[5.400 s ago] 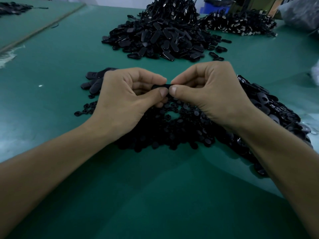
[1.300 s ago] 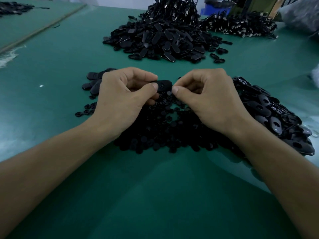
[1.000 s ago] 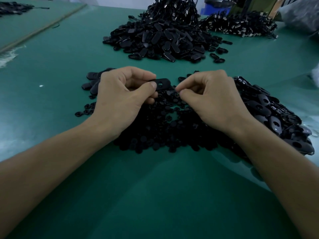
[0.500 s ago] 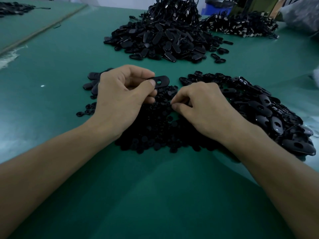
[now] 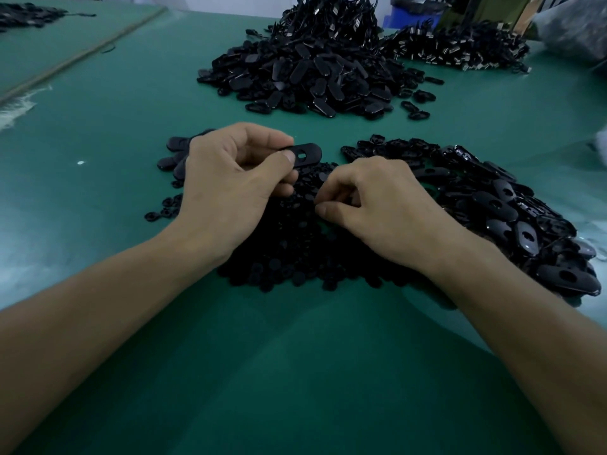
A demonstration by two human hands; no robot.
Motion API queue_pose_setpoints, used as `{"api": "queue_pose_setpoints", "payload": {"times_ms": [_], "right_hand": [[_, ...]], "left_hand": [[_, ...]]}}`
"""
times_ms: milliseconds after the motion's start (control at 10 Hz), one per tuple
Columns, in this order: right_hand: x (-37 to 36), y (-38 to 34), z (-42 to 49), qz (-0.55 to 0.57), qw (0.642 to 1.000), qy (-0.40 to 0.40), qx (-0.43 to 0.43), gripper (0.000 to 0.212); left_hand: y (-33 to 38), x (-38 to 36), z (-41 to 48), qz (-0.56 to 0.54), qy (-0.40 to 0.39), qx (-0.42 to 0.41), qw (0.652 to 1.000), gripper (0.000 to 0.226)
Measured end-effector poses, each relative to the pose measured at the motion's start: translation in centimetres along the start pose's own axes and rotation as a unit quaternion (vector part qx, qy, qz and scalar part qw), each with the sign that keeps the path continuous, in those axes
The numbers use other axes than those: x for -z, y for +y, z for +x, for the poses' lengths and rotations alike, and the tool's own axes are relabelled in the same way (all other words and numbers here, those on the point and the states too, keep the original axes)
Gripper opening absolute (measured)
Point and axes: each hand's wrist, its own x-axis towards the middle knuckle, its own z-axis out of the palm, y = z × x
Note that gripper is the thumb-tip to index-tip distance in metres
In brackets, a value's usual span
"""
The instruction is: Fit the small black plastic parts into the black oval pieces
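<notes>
My left hand (image 5: 230,188) pinches one black oval piece (image 5: 307,155) between thumb and forefinger, holding it flat above the table with its hole showing. My right hand (image 5: 381,208) is down on the heap of small black plastic parts (image 5: 295,254), its thumb and fingers curled together at the pile; whether a part is between the fingertips is hidden. A heap of loose oval pieces (image 5: 512,208) lies to the right of that hand.
The green table (image 5: 295,372) carries a large mound of black oval pieces (image 5: 305,77) further back, and behind it a pile of corded parts (image 5: 460,47). A few ovals (image 5: 174,156) lie left of my left hand. A blue bin (image 5: 410,11) stands at the back.
My right hand has let go of the oval piece and dropped from beside my left hand to the pile of small parts. My left hand keeps the oval and has barely moved.
</notes>
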Motion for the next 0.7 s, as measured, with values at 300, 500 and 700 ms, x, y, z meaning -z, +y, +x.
{"api": "queue_pose_setpoints", "payload": {"times_ms": [300, 500, 700], "right_hand": [[0.04, -0.23, 0.09, 0.007, 1.000, -0.009, -0.008, 0.006], [0.33, 0.46, 0.11, 0.061, 0.998, -0.001, -0.019, 0.013], [0.11, 0.28, 0.14, 0.029, 0.999, -0.009, -0.019, 0.005]], "left_hand": [[0.13, 0.04, -0.04, 0.007, 0.000, -0.003, 1.000, 0.012], [0.06, 0.08, -0.01, 0.009, -0.002, 0.001, 1.000, 0.010], [0.09, 0.11, -0.02, 0.015, -0.009, -0.002, 1.000, 0.011]]}}
